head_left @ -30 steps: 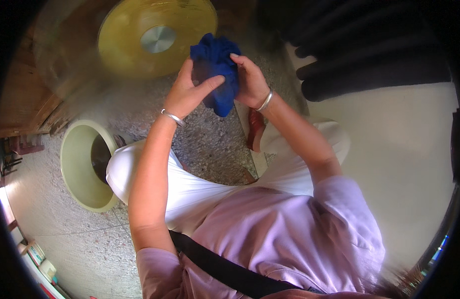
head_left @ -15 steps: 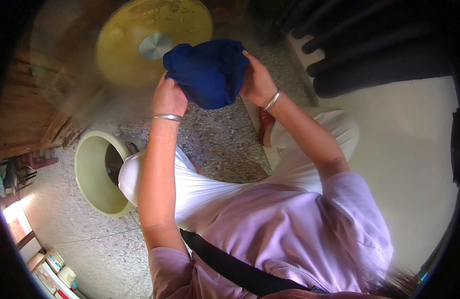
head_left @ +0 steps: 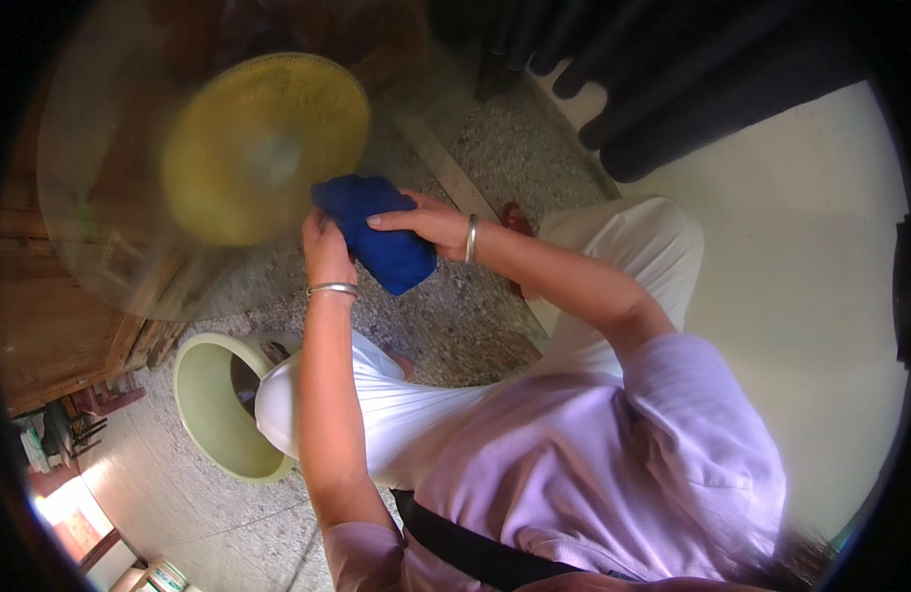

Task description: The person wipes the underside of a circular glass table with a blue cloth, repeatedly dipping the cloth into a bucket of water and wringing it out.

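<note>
- Left of my left hand, toward me: a pale green tub (head_left: 211,414), dark inside, beside my knee.
- Beyond my left hand, farther out: a yellow disc (head_left: 253,143), blurred.
- My left hand (head_left: 329,255): fingers curled closed on the left edge of the cloth.
- Between my two hands, gripped by both: the bunched blue cloth (head_left: 393,261).
- My right hand (head_left: 436,221): partly closed, thumb across the cloth's face.
- Just right of my right hand: a red shoe (head_left: 515,219), below it.

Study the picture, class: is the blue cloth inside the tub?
No, the left hand and right hand hold the cloth up, apart from the tub.
</note>
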Demonstrator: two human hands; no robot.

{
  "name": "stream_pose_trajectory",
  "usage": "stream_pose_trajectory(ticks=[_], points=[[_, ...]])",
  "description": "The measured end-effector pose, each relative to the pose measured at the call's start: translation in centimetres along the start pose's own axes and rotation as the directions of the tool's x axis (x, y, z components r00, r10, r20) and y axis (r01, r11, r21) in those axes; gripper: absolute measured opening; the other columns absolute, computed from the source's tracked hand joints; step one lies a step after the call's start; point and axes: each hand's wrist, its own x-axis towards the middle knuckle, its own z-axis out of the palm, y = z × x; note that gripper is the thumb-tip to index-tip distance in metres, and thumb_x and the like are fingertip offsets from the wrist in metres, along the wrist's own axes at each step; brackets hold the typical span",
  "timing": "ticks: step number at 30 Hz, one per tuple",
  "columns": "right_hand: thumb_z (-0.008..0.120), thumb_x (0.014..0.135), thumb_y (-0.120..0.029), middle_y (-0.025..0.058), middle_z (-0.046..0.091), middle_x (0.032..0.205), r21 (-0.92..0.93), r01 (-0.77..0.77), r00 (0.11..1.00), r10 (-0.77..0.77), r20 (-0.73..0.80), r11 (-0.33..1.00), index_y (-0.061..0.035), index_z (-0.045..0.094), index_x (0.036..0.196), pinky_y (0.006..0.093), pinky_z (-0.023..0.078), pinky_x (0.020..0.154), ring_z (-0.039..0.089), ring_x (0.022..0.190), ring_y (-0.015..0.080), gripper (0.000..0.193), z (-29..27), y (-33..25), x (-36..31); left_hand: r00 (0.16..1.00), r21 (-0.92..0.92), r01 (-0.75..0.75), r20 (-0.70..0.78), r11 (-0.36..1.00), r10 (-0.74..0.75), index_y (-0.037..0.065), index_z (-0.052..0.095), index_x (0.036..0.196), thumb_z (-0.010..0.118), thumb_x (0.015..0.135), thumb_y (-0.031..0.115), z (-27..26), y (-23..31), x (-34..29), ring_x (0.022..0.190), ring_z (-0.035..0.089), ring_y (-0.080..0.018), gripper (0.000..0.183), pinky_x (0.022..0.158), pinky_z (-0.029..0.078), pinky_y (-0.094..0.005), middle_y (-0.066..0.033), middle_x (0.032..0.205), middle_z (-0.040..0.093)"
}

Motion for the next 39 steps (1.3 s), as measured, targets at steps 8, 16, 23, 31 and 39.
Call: stream_pose_trajectory(ticks=[8,16,23,31,39], points=[[0.076,0.068,-0.025,0.0151,0.057,0.108,-0.475,0.284,0.713,-0.515,-0.476,0.833,0.0079,0.041,0.123,0.0343,0.05,0.08,0.059,0.093,0.0239,0.073,-3.7,-8.5,-0.1,0.575,0.785,-0.603,0.303,0.144,0.76,-0.002,0.043,0.122,0.062,0.081,0.014,-0.6,8.8,-1.8,0.114,0.044,-0.0294,0.047,0.095,0.035,-0.0371,-0.0173,0.122,0.047],[0.065,0.074,-0.012,0.0183,0.045,0.119,-0.963,0.125,-0.114,-0.967,0.227,-0.24,-0.0068,0.05,0.121,0.0446,0.042,0.086,0.044,0.107,0.0396,0.05,-3.2,-23.8,3.5,0.036,0.587,-0.164,0.807,-0.793,0.59,0.02,0.034,0.137,0.051,0.088,0.03,-1.1,27.6,5.2,0.13,0.025,-0.035,0.052,0.105,0.02,-0.0496,-0.0137,0.144,0.023],[0.067,0.071,-0.011,0.0249,0.037,0.128,-0.905,0.045,0.1,-0.9,0.425,-0.423,-0.0102,0.044,0.128,0.0489,0.036,0.092,0.038,0.115,0.0417,0.061,-4.8,-21.9,9.4,0.036,0.49,-0.13,0.871,-0.862,0.49,0.025,0.027,0.14,0.041,0.089,0.044,-4.8,27.4,10.9,0.135,0.015,-0.034,0.057,0.106,0.014,-0.0525,-0.0094,0.148,0.015],[0.068,0.069,-0.017,0.023,0.037,0.127,-0.996,-0.045,-0.05,-0.996,0.078,-0.076,-0.0011,0.049,0.119,0.0501,0.032,0.095,0.036,0.115,0.0408,0.055,-13.3,-11.9,13.3,-0.006,0.458,-0.09,0.888,-0.884,0.46,0.023,0.026,0.141,0.036,0.09,0.048,-4.9,27.1,12.1,0.134,0.016,-0.0381,0.058,0.105,0.015,-0.0546,-0.013,0.147,0.017],[0.048,0.089,-0.03,0.0254,0.025,0.135,-0.322,0.069,0.055,-0.326,-0.944,0.944,0.0013,0.023,0.137,0.0455,0.039,0.094,0.039,0.117,0.0399,0.062,-16.0,-2.4,15.6,-0.01,0.46,-0.073,0.887,-0.885,0.462,0.022,0.029,0.14,0.035,0.089,0.05,-5.0,27.4,12.3,0.132,0.019,-0.0395,0.059,0.103,0.016,-0.0562,-0.0137,0.147,0.018]])
